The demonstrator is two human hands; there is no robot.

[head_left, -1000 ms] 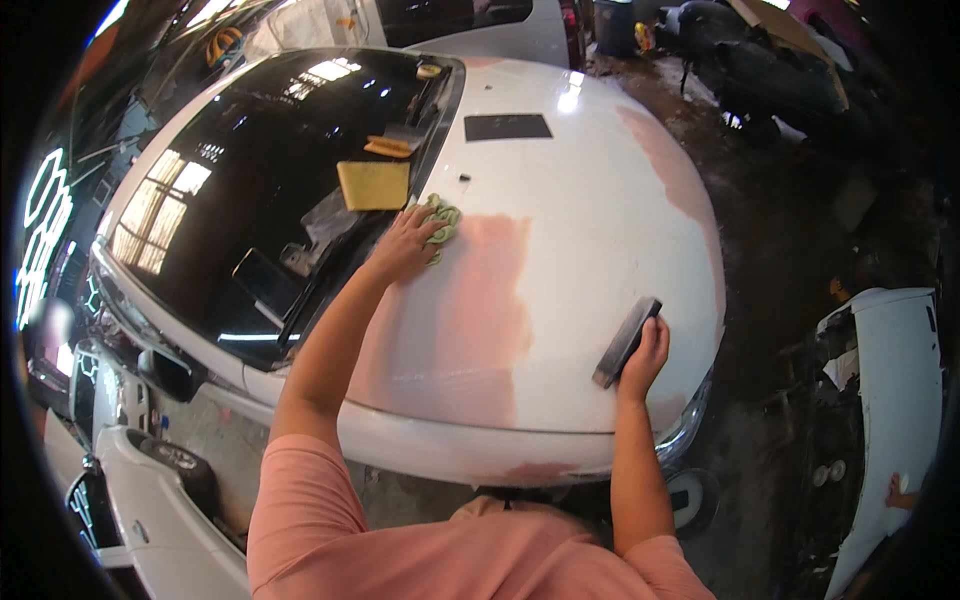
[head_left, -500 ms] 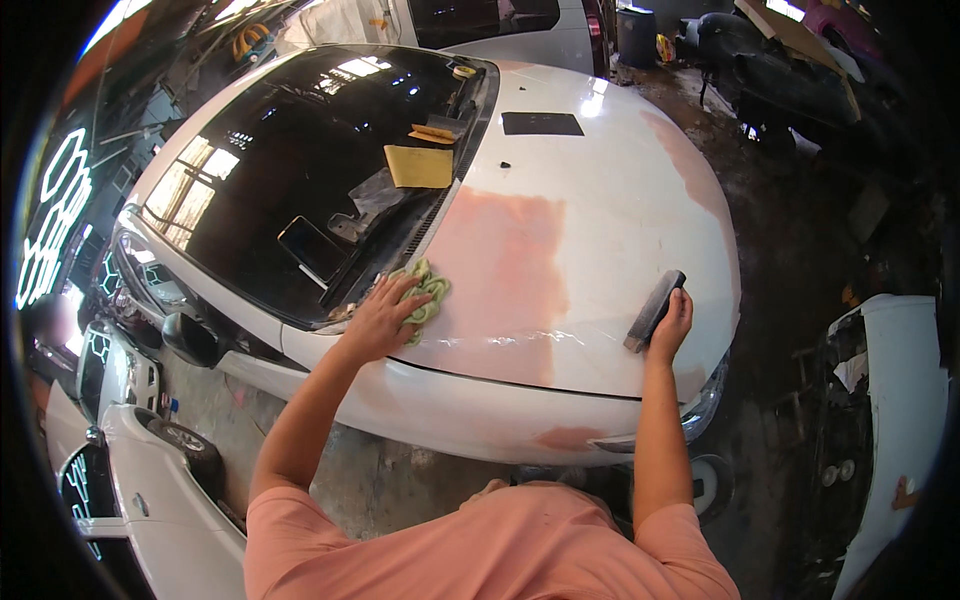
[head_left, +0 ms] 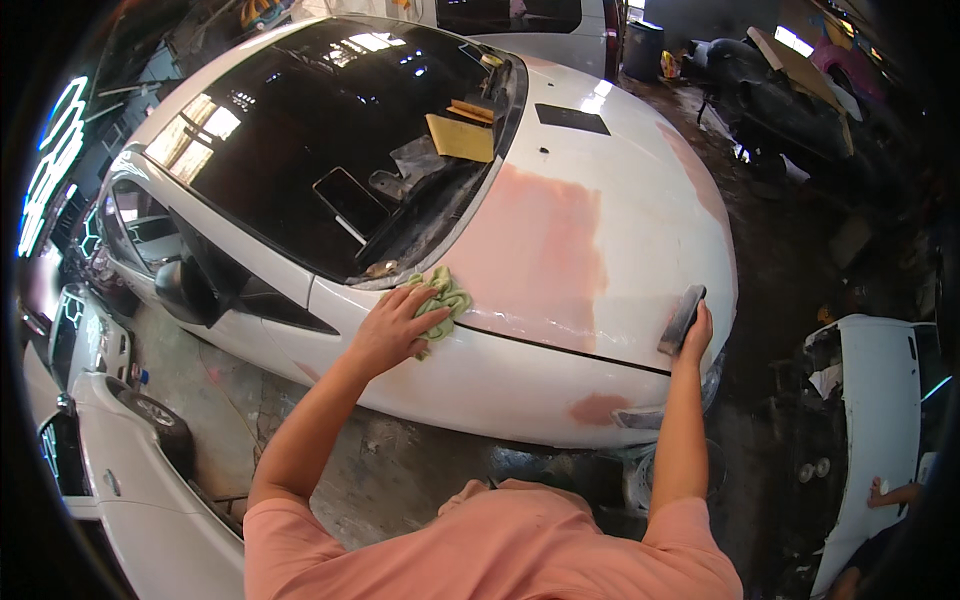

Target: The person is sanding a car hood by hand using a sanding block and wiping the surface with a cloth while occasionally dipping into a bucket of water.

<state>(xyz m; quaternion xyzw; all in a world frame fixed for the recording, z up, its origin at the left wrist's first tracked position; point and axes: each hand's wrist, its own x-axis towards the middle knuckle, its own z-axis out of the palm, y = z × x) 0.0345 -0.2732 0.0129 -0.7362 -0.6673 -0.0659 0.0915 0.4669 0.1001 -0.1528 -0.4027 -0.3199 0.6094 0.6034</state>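
My left hand (head_left: 390, 337) is closed on a crumpled light green cloth (head_left: 447, 303), pressed against the white car at the rear corner of the hood, by the base of the windshield. A grey and black sanding block (head_left: 680, 322) is in my right hand (head_left: 697, 338), low over the front near part of the hood; I cannot tell whether it touches. The white hood (head_left: 655, 240) carries a broad pinkish patch (head_left: 535, 250) between my hands. A smaller reddish patch (head_left: 600, 409) marks the near side above the headlight.
On the windshield's lower part lie a phone (head_left: 350, 200) and yellow sandpaper sheets (head_left: 460, 138). A dark rectangular sheet (head_left: 572, 119) lies on the hood's far side. Another white car (head_left: 150, 490) stands at left. At right, another person's hand (head_left: 880, 492) rests on a white panel (head_left: 880, 400).
My left hand has brought the cloth toward me, from the hood's rear corner to its near edge. My right hand and the block have moved toward the hood's front near edge. The view has shifted.
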